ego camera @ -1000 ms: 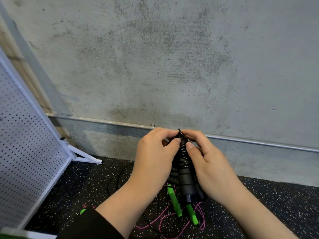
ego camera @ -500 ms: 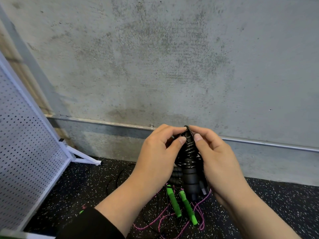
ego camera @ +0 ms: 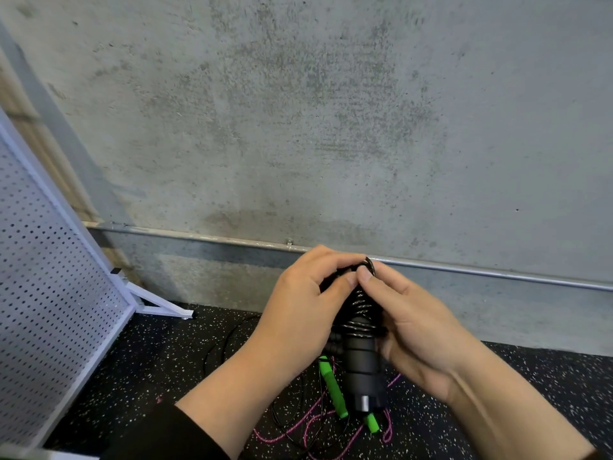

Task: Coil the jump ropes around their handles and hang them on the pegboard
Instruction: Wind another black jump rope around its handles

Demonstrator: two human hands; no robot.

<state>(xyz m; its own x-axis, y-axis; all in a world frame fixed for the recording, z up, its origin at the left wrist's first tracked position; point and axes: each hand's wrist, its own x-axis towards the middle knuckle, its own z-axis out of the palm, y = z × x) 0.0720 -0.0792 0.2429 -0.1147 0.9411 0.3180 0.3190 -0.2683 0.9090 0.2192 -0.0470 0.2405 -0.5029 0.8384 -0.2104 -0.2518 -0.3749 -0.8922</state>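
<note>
Black jump rope [ego camera: 360, 330]: held up in front of the concrete wall [ego camera: 298, 111], between both hands, its cord wound in tight turns around the paired handles.
Long axis: near upright, butt ends pointing down toward the floor [ego camera: 139, 353], cord end at the top.
Left hand [ego camera: 298, 313]: fingers curled round the upper part of the bundle, thumb pressing the windings near the top.
Right hand [ego camera: 414, 327]: fingers wrapped behind the handles, thumb tip pinching the last loop of cord at the top; it looks the nearer hand to that loose end.
Coming move: I'd judge the end must be tucked under the top turns, just beside both thumbs.
Pegboard [ego camera: 49, 293]: well apart, off to the left, leaning on its white frame.
Still on the floor: green handles [ego camera: 331, 386] with pink cord [ego camera: 298, 429], and a thin black cord.
Change: the thumbs have closed together at the top, and the bundle sits slightly lower in view than half a second ago.
</note>
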